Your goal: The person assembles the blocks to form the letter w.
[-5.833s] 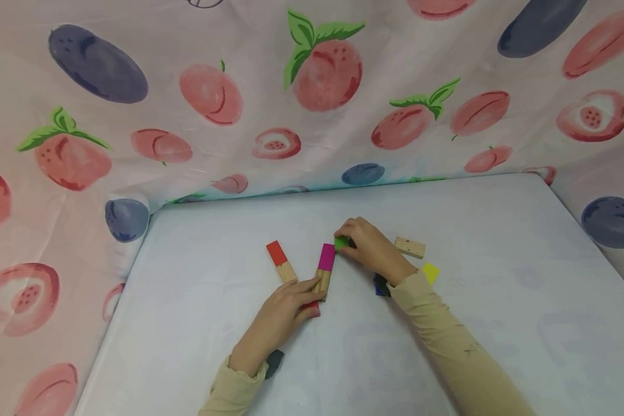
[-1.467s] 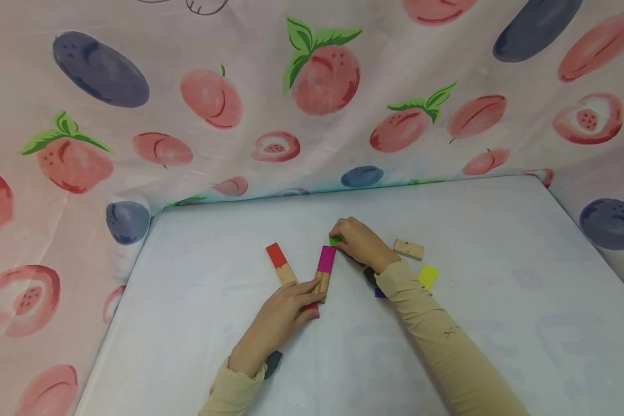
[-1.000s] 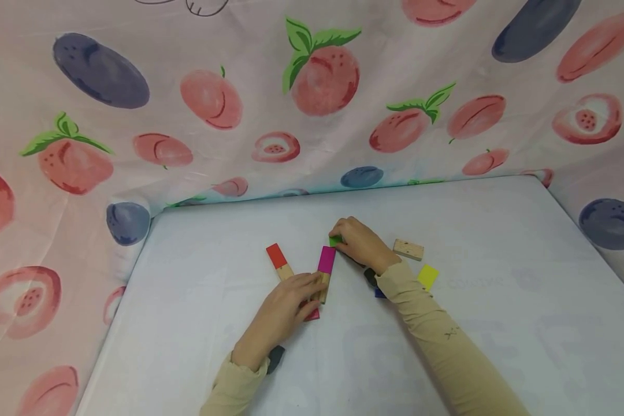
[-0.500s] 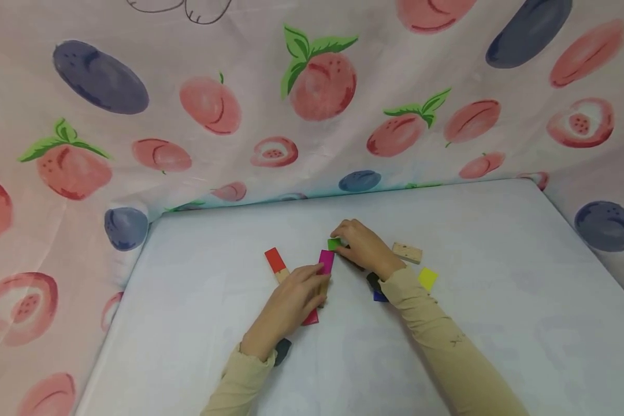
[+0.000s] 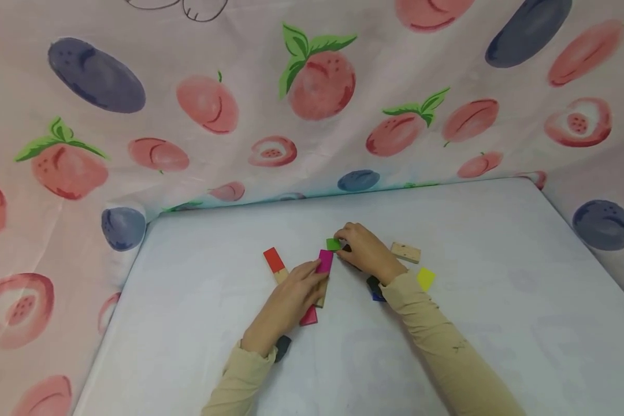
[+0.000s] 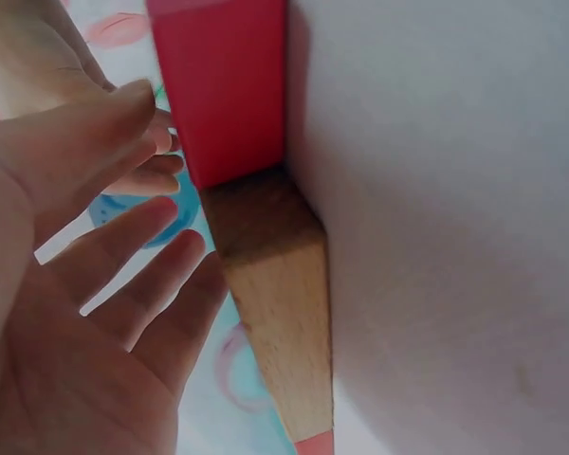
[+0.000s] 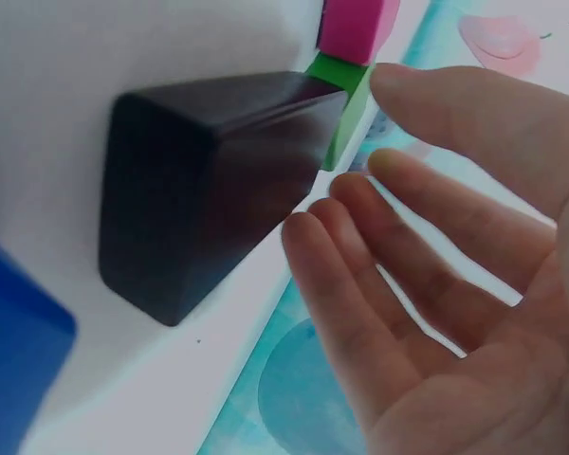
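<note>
Right hand sits with thumb and fingers parted at the green block, which I see on the surface, just beside the magenta block and dark block. Left hand, fingers loose, reaches over the magenta block; a yellow block lies farther right.

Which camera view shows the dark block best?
The right wrist view: the dark block appears large there, its end and long sides visible, no fingers across it. In the head view the right hand covers most of it, leaving small dark patches. The left wrist view doesn't show it.
</note>
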`<state>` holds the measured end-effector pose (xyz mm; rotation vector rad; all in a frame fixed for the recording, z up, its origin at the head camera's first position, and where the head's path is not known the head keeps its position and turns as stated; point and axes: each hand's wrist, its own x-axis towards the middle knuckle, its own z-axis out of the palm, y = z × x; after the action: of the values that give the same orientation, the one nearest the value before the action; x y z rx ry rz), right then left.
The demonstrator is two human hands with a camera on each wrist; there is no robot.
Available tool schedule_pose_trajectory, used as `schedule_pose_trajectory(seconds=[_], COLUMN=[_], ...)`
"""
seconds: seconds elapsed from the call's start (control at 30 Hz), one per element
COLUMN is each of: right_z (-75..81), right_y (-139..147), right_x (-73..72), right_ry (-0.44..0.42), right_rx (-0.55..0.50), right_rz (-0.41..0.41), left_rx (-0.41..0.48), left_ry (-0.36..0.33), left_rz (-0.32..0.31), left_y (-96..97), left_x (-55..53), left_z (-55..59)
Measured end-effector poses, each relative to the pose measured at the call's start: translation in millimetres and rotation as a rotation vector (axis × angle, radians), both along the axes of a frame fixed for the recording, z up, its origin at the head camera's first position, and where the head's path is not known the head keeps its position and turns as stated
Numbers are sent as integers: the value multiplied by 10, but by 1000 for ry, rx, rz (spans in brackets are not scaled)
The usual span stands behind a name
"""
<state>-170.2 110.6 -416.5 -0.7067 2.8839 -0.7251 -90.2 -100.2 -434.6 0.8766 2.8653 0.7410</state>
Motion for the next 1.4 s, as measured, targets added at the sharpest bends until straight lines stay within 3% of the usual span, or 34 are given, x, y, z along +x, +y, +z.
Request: schedule_pose_trajectory(seconds=[0.6,0.87,1.17,1.4], right_z=[51,51,46,30], right_y=[82,99,118,145], right_x=[82,79,84,93], right_ry=[-128,-152,-189,-166], right_rx=[60,73,45,20], right_rz=[-72,-79,-101,-72], left_rx=[-4,15,51,63], left_ry=[-41,-105,-119,-118], left_rz=[1,-4,-11,-7], left_y=[18,20,27,25], left_x=[-31,-14,-27,-36], left_z=[19,27,-14,-34])
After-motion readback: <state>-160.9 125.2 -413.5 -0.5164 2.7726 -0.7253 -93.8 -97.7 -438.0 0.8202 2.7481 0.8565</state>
